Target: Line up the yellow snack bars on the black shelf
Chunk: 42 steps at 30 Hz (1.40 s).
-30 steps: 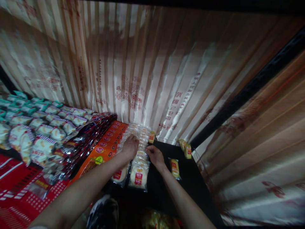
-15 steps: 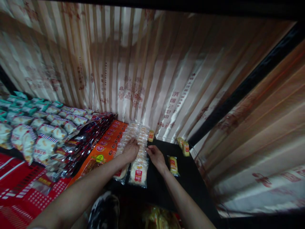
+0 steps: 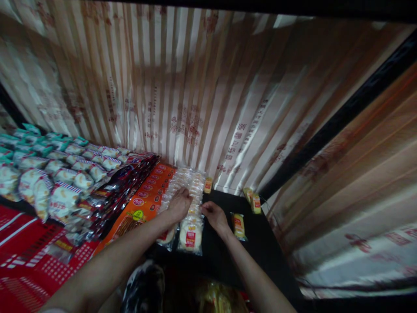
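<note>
Two overlapping rows of round, pale wrapped pastries (image 3: 190, 237) in clear film with red labels lie on a black surface. Over the upper part of these rows rests my left hand (image 3: 180, 204), its fingers bent onto the wrappers and their tips partly hidden. At the right edge of the right-hand row, my right hand (image 3: 215, 216) has its thumb and fingers pinched together on the side of a wrapper. Exactly which packets the fingers grip is hard to make out. A small yellow wrapped cake (image 3: 239, 226) lies just right of my right hand.
Left of the pastries lies a flat orange package (image 3: 146, 195), then a stack of dark red packets (image 3: 120, 191) and many white snack bags (image 3: 63, 202). A red basket (image 3: 19, 261) is at lower left. More yellow cakes (image 3: 256, 203) sit by the black post; pleated curtain (image 3: 182, 87) hangs behind.
The view has shifted slightly, so everything sits a little farther right. Both hands stay at the same pastry rows, with hardly any movement.
</note>
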Tool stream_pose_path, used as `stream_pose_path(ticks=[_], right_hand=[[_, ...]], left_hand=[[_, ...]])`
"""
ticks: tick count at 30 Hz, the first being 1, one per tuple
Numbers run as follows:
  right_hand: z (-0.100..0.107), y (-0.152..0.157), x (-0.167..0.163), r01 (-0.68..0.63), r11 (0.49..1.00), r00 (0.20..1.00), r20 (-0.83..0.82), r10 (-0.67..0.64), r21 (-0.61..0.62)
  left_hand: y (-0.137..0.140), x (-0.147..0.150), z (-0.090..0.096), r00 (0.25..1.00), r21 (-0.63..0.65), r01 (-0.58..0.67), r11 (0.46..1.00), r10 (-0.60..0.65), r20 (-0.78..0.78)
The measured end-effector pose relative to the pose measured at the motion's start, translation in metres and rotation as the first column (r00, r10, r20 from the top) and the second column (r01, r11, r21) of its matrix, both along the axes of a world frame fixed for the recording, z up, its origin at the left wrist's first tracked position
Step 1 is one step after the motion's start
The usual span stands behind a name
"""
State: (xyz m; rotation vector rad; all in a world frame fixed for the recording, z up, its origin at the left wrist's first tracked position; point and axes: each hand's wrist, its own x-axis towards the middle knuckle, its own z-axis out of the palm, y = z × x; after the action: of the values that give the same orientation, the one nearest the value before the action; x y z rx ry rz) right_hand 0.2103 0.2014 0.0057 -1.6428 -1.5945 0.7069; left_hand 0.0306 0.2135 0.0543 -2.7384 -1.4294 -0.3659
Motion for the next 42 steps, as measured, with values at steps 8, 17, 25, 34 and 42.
stream_pose_path(ticks=[8,17,25,34,42], right_hand=[[0.009,-0.006,-0.007,0.099,0.995,0.986,0.130,-0.099,0.011],[0.012,-0.010,-0.011,0.132,0.991,0.984,0.124,-0.131,0.002],[0.020,-0.017,-0.008,0.156,0.986,0.978,0.148,-0.146,-0.057],[0.011,-0.023,-0.004,-0.039,0.996,0.999,-0.021,0.038,-0.077],[0.021,-0.024,-0.016,0.039,0.999,0.997,0.067,-0.037,-0.025]], left_hand=[[-0.009,-0.001,0.002,1.000,0.081,-0.001,0.997,0.001,0.010],[-0.026,-0.009,-0.006,0.996,0.160,0.092,0.983,-0.092,-0.007],[-0.027,-0.006,-0.011,0.994,0.152,0.100,0.983,-0.094,-0.050],[-0.028,-0.002,-0.012,0.997,0.146,0.071,0.987,-0.066,-0.037],[-0.028,-0.005,-0.004,0.999,0.174,0.047,0.984,-0.041,-0.033]])
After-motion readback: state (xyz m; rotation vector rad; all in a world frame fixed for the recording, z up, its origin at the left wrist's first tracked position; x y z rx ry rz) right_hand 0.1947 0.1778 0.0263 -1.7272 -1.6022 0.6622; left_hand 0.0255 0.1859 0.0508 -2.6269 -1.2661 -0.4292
